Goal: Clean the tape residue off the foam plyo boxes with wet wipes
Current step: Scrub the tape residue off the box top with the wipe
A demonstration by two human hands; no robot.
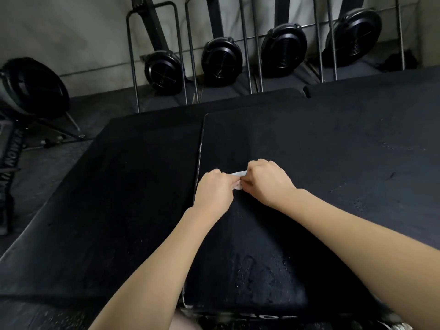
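Two black foam plyo boxes lie side by side below me. The right box (321,151) has wet streaks and droplets near its front edge; the lower left box (133,182) meets it at a seam with whitish residue (199,148) along it. My left hand (215,189) and my right hand (266,181) meet above the right box just right of the seam. Both pinch a small white wet wipe (238,178) between their fingertips; most of the wipe is hidden by the fingers.
Several rowing machines (221,60) stand upright on metal frames against the back wall. A fan-wheel machine (33,86) sits at the left on the dark rubber floor. A third black box (381,91) lies behind at the right.
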